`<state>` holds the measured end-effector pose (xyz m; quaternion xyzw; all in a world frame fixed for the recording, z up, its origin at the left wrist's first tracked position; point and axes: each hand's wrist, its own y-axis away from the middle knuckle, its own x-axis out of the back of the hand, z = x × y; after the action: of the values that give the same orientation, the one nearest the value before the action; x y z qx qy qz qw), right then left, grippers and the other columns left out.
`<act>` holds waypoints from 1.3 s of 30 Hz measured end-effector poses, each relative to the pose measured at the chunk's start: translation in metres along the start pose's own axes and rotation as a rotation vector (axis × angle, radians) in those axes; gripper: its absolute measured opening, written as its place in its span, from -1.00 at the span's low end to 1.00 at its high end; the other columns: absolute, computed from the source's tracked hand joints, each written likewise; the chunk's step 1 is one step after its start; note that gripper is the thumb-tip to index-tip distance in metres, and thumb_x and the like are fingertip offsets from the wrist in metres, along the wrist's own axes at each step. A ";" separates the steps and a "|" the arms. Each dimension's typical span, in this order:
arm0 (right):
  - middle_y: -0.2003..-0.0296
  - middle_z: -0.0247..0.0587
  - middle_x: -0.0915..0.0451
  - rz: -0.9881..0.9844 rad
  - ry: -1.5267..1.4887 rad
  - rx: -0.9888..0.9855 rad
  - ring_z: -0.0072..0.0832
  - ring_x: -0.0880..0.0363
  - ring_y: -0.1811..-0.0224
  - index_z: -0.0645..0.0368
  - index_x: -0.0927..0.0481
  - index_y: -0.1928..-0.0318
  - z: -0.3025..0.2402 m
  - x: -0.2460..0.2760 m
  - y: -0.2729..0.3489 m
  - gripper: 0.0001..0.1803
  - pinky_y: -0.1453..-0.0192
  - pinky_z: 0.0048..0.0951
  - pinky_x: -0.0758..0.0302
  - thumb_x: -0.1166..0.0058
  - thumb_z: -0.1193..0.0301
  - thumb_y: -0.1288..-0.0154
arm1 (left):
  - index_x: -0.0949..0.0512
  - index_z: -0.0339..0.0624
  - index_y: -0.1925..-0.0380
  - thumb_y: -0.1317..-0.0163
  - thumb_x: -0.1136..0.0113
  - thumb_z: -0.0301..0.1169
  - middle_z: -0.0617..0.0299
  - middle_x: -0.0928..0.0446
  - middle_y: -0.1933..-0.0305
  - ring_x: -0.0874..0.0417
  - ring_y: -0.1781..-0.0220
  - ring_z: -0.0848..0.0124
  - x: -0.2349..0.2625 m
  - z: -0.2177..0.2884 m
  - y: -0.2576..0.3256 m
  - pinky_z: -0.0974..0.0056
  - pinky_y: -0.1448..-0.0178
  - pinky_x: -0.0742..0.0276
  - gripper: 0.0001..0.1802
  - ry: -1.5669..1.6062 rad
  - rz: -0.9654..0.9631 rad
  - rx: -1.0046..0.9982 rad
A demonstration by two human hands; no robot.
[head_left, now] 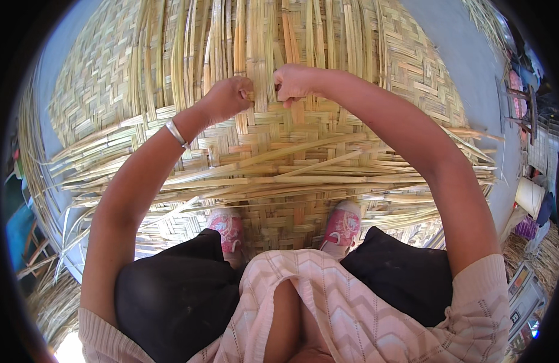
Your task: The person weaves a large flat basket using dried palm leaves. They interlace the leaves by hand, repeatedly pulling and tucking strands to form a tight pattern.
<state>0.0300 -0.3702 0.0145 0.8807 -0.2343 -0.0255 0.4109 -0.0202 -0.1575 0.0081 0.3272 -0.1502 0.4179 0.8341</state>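
A large woven mat [279, 227] of pale, split reed strips lies beneath me. Long upright strips [261, 60] run away from me over its far half, side by side. My left hand [230, 98], with a silver bangle at the wrist, is closed at the near part of these strips, thumb and fingers pinched together. Just to its right, my right hand [296, 83] is curled into a fist, knuckles up, at the same strips. A narrow band of strips shows between the two hands. The fingertips are partly hidden, so the exact strips in each grip are hard to see.
Loose strips [249, 181] lie crosswise over the mat between my hands and my pink shoes [230, 230]. Grey floor [439, 30] borders the mat. At the right stand a white bucket [529, 196] and a grey boxy device [527, 296]. Dry reeds [52, 302] are heaped at lower left.
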 end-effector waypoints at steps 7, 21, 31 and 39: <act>0.46 -0.17 -0.55 0.035 0.013 0.003 -0.47 -0.65 0.43 0.34 -0.50 0.37 0.007 -0.006 -0.009 -0.91 0.43 -0.50 -0.48 -0.05 0.64 -0.04 | -0.60 -0.32 0.13 -0.19 -0.24 -0.37 0.15 -0.62 0.38 -0.61 0.35 0.40 -0.015 0.001 0.016 0.35 0.18 -0.54 -0.70 0.053 0.156 0.038; 0.07 -0.09 -0.58 0.477 -0.098 0.286 -0.38 -0.65 0.18 0.27 -0.49 -0.04 0.038 -0.018 0.061 -0.63 0.01 -0.36 -0.53 -0.08 0.47 -0.20 | -0.57 -0.27 0.22 -0.22 -0.21 -0.36 0.13 -0.57 0.37 -0.60 0.34 0.33 -0.025 0.012 0.012 0.30 0.19 -0.53 -0.79 -0.095 0.353 0.154; 0.12 -0.05 -0.58 0.806 -1.226 0.015 -0.38 -0.62 0.13 0.33 -0.44 0.03 0.132 -0.033 0.179 -0.76 0.00 -0.41 -0.58 0.05 0.46 -0.37 | -0.49 -0.17 0.14 -0.17 -0.02 -0.51 0.11 -0.46 0.17 -0.56 0.14 0.06 -0.023 0.003 0.025 0.07 0.15 -0.52 -0.76 -0.656 0.217 -0.380; 0.25 -0.02 -0.57 1.017 -1.726 0.241 -0.31 -0.62 0.18 0.35 -0.39 0.12 0.192 -0.002 0.179 -0.79 0.06 -0.34 -0.62 0.02 0.43 -0.38 | -0.51 -0.20 0.35 -0.16 -0.08 -0.44 0.14 -0.51 0.33 -0.60 0.25 0.11 0.016 0.064 -0.005 0.10 0.15 -0.52 -0.90 -1.149 -0.287 -0.406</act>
<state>-0.0872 -0.6051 0.0189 0.3924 -0.8004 -0.4523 -0.0288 -0.0054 -0.1930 0.0620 0.3514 -0.6057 0.0220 0.7135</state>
